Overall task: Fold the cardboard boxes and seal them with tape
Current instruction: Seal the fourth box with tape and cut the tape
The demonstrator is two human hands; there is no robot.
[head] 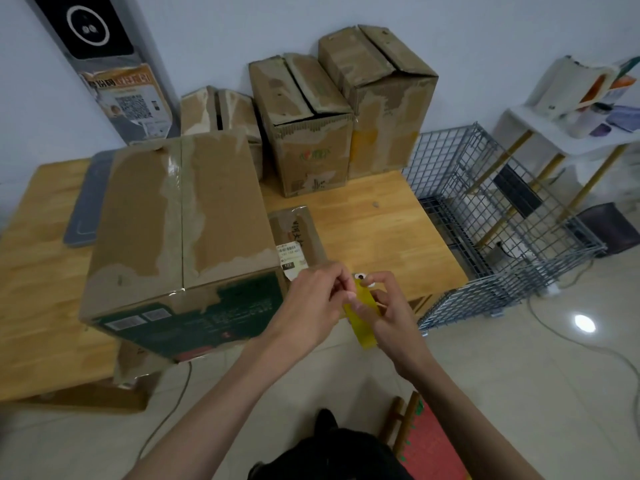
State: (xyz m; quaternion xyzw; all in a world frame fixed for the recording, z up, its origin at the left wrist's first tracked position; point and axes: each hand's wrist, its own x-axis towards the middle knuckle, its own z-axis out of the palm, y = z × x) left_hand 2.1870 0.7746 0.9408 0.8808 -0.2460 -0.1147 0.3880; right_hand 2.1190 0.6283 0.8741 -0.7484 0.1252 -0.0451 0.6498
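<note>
A large closed cardboard box (180, 220) with a taped top seam stands on the wooden table (381, 230). To its right lies a small flat box (298, 233) with a white label. Just past the table's front edge, my right hand (388, 313) grips a yellow tape roll (362, 311). My left hand (311, 303) pinches at the roll's upper edge with thumb and forefinger. Both hands are right of the large box's green front side.
Three more closed boxes (304, 123) stand along the wall at the table's back. A grey pad (88, 202) lies at the table's left. A wire cage (491, 216) stands on the floor to the right, with cables (588, 344) beyond it and a white shelf (568, 133).
</note>
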